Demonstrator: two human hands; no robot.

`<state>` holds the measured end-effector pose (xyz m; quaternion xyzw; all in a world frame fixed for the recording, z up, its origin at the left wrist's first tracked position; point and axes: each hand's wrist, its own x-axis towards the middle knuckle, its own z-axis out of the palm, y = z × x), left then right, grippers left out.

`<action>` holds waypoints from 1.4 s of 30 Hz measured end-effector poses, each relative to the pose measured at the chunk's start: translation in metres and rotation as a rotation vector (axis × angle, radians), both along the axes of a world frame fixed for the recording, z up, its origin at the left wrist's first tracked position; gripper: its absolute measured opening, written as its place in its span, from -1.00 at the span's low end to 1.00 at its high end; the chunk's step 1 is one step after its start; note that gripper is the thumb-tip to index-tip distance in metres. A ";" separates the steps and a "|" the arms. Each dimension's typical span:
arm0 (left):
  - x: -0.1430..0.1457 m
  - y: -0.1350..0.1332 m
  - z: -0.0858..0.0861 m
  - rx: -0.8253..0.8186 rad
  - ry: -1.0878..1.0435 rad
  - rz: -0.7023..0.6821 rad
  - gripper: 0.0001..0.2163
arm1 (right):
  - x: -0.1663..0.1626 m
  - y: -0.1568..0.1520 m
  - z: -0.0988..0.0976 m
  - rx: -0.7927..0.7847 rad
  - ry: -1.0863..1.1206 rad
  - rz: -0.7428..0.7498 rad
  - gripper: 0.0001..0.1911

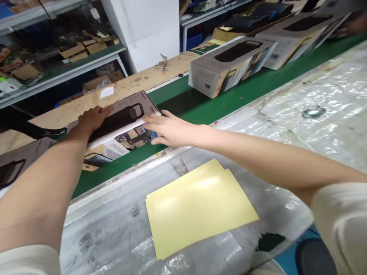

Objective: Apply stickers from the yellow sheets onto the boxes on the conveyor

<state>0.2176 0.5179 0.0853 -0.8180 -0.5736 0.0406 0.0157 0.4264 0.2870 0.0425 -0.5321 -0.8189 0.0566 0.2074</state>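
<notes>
A printed carton with a black device pictured on its top lies on the green conveyor belt in front of me. My left hand is closed over the far edge of its left part, fingertips partly hidden. At the carton's right end is my right hand, its fingers spread against the corner and the thumb low beside the printed side. A stack of pale yellow sheets lies on the plastic-covered table nearer to me.
Farther right along the belt stand a similar carton and more behind it, with a blurred hand at the far end. Another carton sits at left. Beyond the belt are a wooden ledge, a white pillar and shelves.
</notes>
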 end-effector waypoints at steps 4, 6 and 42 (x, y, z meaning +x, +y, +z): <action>0.003 -0.018 0.009 0.064 0.039 0.047 -0.28 | 0.043 -0.136 -0.022 -0.036 0.132 -0.082 -0.75; 0.009 -0.035 0.013 0.157 -0.006 -0.003 -0.39 | 0.052 -0.184 -0.033 -0.034 0.227 -0.149 -0.72; -0.014 -0.354 -0.109 -0.286 -0.371 -1.061 -0.38 | 0.048 -0.193 -0.072 -0.276 0.255 0.057 -0.50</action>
